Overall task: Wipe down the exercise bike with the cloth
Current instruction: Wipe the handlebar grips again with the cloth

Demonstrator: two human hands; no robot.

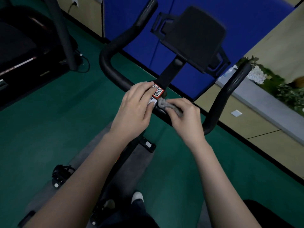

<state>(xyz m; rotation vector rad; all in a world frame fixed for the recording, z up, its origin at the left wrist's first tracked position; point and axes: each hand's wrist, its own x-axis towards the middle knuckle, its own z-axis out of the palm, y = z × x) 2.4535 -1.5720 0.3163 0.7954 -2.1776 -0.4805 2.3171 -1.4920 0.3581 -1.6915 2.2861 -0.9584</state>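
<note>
Head | one exercise bike (115,74) | right hand (185,117) grips one cloth (164,105) | left hand (136,106) flat, fingers straight

Both hands meet at the middle of the exercise bike's (166,76) black handlebar (117,74). The left hand (136,104) lies flat on the bar, fingers straight, partly covering 2 QR-code stickers (158,91), 1 red-edged and 1 white. Just beside it, the right hand (185,117) grips a bunched grey cloth (169,106) and presses it on the bar. Above the stem stands a dark console (195,35). Lower left, a pedal (61,175) hangs over the green floor (49,120). A treadmill (24,51) stands at far left.
</note>
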